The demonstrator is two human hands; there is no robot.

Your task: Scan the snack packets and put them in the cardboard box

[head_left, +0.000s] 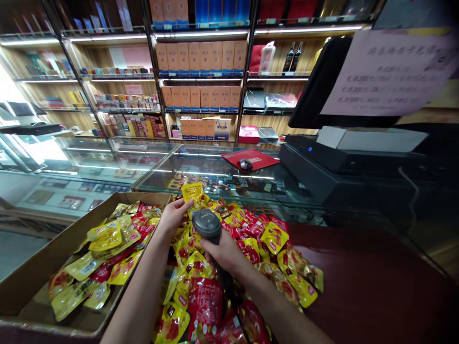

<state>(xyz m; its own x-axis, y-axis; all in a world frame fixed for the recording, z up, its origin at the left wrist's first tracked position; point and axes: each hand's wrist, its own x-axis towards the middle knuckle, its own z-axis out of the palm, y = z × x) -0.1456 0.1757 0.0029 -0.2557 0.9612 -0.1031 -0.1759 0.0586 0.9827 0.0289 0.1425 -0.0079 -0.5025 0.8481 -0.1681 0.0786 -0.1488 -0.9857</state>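
Observation:
My left hand (176,215) pinches the lower edge of a yellow snack packet (192,192) and holds it up above the pile. Wrapped in my right hand (226,251) is the handle of a dark grey barcode scanner (207,223), its head just right of and below that packet. A cable trails from the scanner toward me. Under both hands spreads a heap of yellow and red snack packets (206,296). On the left stands an open cardboard box (25,291) with more packets (103,236) lying in it.
A glass display counter (201,165) runs behind the pile, with a mouse (245,165) on a red mat (263,160). At the right, a monitor (308,95) bearing a paper notice stands above a black machine (322,157). Shelves of boxes (206,57) line the back wall.

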